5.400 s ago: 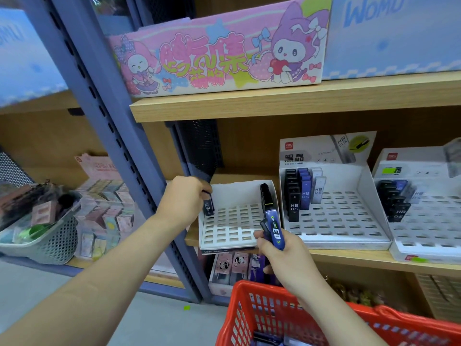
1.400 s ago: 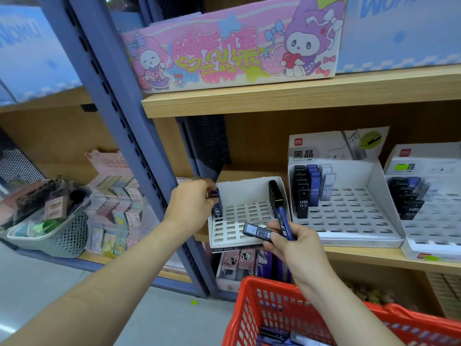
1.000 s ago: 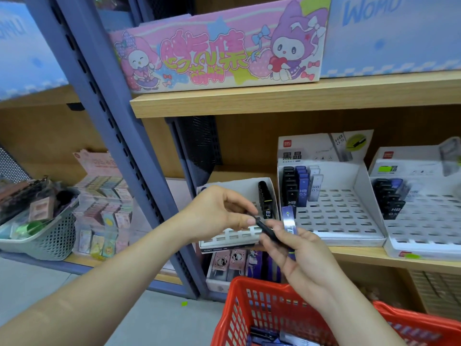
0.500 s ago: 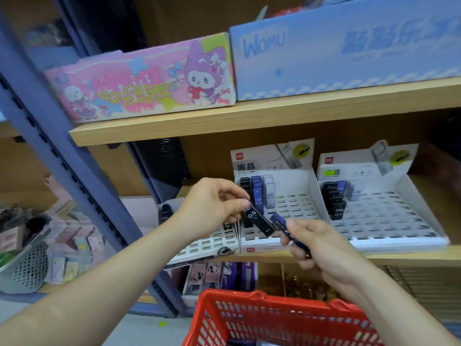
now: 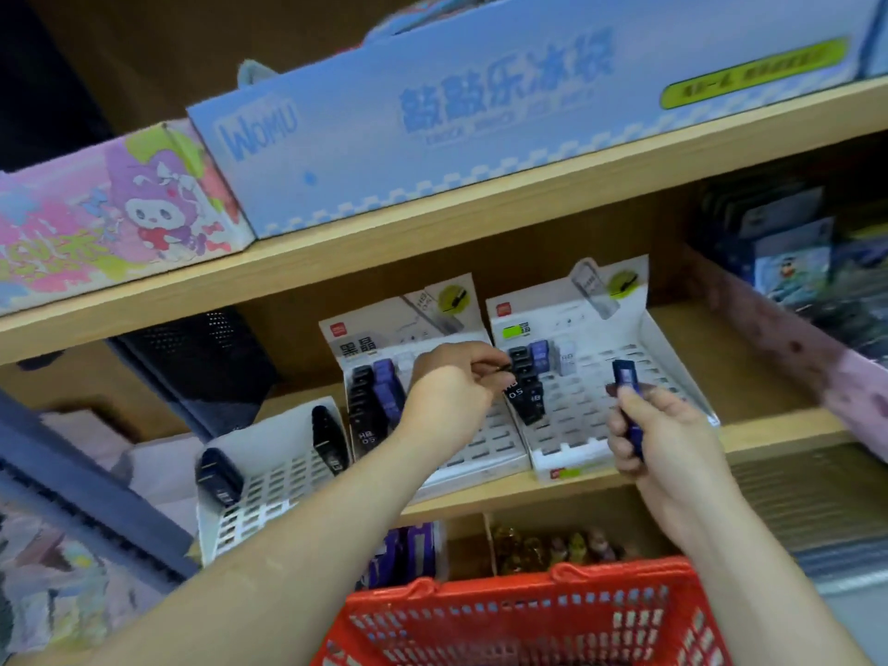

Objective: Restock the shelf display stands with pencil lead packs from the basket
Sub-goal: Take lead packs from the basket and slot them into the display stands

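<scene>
Left stand (image 5: pixel 269 497): tilted, mostly bare slots, two dark packs in it, well apart.

Middle stand (image 5: pixel 480 454): a black row and a blue row at its left rear; the rest is open grid.

Left hand (image 5: pixel 447 401): reaches across the middle stand to the right stand (image 5: pixel 672 372). Grip narrow, thumb and fingertips pinching a black pack (image 5: pixel 515 392) by its top end. The pack sits at the front of the black row there; whether it is seated in a slot cannot be told.

Right hand (image 5: pixel 658 435): grip closed round the lower part of a blue pack (image 5: pixel 624 379), held upright in front of the right stand, apart from the grid.

Basket (image 5: pixel 504 593): red, below the shelf (image 5: pixel 778 425), near both forearms; contents not visible.

Step in hand, by my reading: slotting the black pack into the right stand's black row.

Next move probably calls for pressing it down square, letting go, then passing or setting the blue pack behind the short blue row beside it. Many slots are unfilled, so the task looks early.
</scene>
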Motion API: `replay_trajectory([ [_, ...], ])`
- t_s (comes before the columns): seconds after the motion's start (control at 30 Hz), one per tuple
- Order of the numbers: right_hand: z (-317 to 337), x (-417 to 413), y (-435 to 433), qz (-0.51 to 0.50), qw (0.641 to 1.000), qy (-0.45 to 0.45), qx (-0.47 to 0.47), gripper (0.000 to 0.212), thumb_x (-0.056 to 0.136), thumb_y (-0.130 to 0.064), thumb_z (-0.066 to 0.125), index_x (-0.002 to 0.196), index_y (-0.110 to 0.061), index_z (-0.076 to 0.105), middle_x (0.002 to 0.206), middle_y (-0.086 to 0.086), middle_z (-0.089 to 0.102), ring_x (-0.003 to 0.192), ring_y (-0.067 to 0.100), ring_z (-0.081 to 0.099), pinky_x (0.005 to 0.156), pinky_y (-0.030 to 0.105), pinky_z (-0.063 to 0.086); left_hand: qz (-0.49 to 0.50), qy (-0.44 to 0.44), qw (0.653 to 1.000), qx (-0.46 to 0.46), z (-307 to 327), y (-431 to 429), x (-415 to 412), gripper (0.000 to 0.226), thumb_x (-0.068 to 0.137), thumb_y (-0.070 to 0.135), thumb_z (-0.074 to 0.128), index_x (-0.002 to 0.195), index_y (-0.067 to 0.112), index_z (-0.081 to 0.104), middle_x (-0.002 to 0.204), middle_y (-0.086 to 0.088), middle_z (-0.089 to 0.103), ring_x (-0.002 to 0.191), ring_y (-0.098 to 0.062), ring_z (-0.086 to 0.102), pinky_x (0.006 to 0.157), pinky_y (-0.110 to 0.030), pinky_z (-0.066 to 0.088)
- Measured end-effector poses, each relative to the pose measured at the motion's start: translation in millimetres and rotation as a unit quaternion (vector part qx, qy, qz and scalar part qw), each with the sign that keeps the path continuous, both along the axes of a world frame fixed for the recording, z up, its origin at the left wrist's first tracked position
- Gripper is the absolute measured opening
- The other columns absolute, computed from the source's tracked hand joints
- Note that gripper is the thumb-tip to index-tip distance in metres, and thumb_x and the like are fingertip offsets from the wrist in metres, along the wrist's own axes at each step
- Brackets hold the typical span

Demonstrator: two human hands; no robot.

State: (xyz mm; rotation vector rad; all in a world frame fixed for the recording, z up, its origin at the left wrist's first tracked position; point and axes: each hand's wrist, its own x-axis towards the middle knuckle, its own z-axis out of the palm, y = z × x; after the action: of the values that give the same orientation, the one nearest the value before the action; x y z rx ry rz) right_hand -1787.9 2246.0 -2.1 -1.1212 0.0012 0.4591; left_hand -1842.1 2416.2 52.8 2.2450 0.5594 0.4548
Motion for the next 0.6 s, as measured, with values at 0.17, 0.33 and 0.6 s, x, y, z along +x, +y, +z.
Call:
replay_trajectory([
  [0.17, -7, 3, -6, -0.003, 1.0, 0.014, -0.001, 0.019, 0.103, -0.011, 0.044, 0.089, -0.011, 0.057, 0.061, 0.002, 0.047, 0.043, 0.009, 0.036, 0.04, 0.019, 0.025, -0.009, 0.016, 0.997, 0.075, -12, -10, 9, 0.019, 0.082, 0.021, 0.074, 0.101, 0.021, 0.073, 0.093, 0.004, 0.07, 0.088, -0.011, 0.065, 0.091, -0.031, 0.053],
  [0.33, -11, 4, -8, 0.003, 0.999, 0.044, 0.011, 0.013, 0.101, -0.009, 0.048, 0.104, -0.005, 0.06, 0.067, 0.005, 0.059, 0.05, 0.011, 0.045, 0.041, 0.019, 0.035, -0.038, 0.013, 0.992, 0.119, -17, -15, 9, 0.022, 0.085, 0.022, 0.071, 0.106, 0.019, 0.073, 0.104, 0.0, 0.071, 0.094, -0.012, 0.064, 0.092, -0.024, 0.05],
  [0.6, -9, 4, -12, 0.016, 0.996, 0.069, 0.056, 0.019, 0.096, -0.006, 0.055, 0.112, 0.002, 0.063, 0.072, 0.007, 0.065, 0.065, 0.015, 0.058, 0.055, 0.024, 0.049, -0.084, 0.033, 0.965, 0.245, -32, -21, 13, 0.021, 0.092, 0.017, 0.062, 0.108, 0.012, 0.073, 0.108, -0.002, 0.066, 0.098, -0.018, 0.06, 0.083, -0.01, 0.036],
])
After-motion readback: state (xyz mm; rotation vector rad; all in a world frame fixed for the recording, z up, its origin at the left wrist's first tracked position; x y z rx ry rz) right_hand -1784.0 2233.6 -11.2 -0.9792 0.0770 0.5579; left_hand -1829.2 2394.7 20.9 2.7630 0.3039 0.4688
